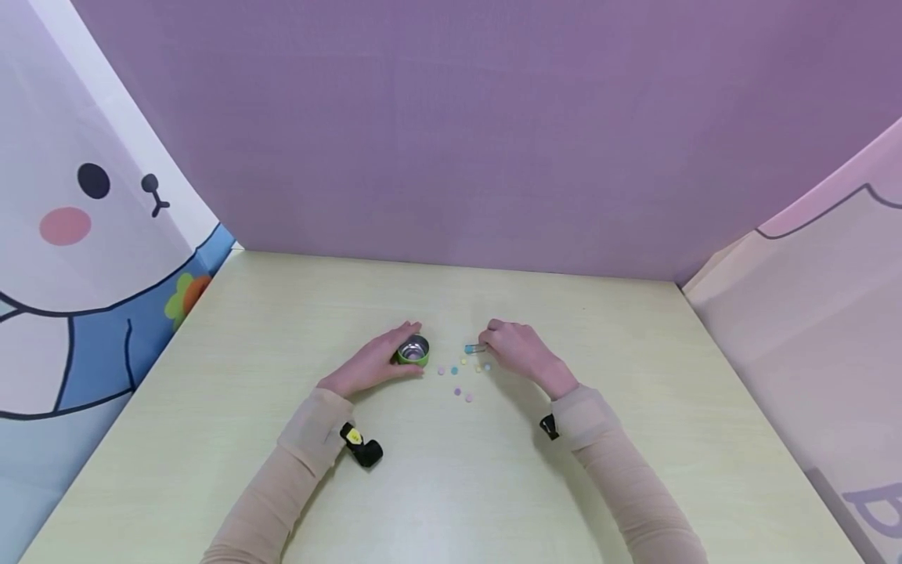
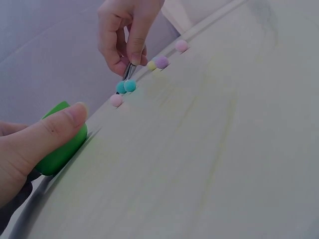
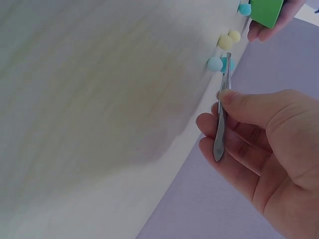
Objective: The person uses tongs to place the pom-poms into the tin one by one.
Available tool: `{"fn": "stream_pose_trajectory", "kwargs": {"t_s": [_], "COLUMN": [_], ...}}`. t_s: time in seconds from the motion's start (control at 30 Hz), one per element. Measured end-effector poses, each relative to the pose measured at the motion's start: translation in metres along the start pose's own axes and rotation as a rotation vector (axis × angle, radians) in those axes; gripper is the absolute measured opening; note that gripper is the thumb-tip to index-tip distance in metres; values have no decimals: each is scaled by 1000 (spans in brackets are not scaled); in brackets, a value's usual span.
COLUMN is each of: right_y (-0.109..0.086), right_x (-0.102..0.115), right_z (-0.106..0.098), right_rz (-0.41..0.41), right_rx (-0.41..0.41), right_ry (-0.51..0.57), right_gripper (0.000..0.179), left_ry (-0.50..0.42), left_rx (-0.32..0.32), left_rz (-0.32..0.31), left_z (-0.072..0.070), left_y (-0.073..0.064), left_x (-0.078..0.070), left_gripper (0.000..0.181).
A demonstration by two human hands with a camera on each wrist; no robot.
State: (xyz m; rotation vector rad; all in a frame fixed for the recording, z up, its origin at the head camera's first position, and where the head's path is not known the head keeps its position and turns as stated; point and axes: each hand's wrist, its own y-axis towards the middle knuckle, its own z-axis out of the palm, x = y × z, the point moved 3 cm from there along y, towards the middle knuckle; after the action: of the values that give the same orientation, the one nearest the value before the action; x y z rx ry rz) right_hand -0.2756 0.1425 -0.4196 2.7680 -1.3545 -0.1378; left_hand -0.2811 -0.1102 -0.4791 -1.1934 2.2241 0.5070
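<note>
My left hand [image 1: 375, 362] holds a small green bowl [image 1: 413, 360] with a shiny metal inside, thumb on the near side and fingers round the far side. In the left wrist view the thumb lies along the bowl's green wall [image 2: 61, 155]. To the right, my right hand [image 1: 520, 349] pinches metal tweezers [image 3: 222, 119] between thumb and fingers. A teal ball [image 3: 229, 64] is at the tweezers' tips; whether they grip it is hard to tell. Between the hands, several small pastel balls lie on the table, among them a purple ball [image 2: 161, 62] and a pink ball [image 2: 182, 46].
The pale wooden table [image 1: 451, 486] runs back to a purple backdrop [image 1: 451, 141]. A printed cartoon cloth [image 1: 63, 313] hangs on the left and a pale cloth [image 1: 810, 329] on the right. Black wrist cameras are strapped at both sleeves.
</note>
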Motion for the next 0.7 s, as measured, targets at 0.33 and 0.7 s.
{"fn": "stream_pose_trajectory", "kwargs": {"t_s": [0.33, 0.7], "right_y": [0, -1], "right_x": [1, 1], "right_z": [1, 1], "right_rz": [11, 5], "right_rx": [4, 5], "right_ry": [-18, -34], "right_gripper": [14, 15], "left_ry": [-2, -21], "left_rx": [6, 15], "left_rz": [-3, -14], "left_z": [-1, -1], "left_y": [-2, -3], "left_x": [-1, -3], "left_gripper": [93, 92]}}
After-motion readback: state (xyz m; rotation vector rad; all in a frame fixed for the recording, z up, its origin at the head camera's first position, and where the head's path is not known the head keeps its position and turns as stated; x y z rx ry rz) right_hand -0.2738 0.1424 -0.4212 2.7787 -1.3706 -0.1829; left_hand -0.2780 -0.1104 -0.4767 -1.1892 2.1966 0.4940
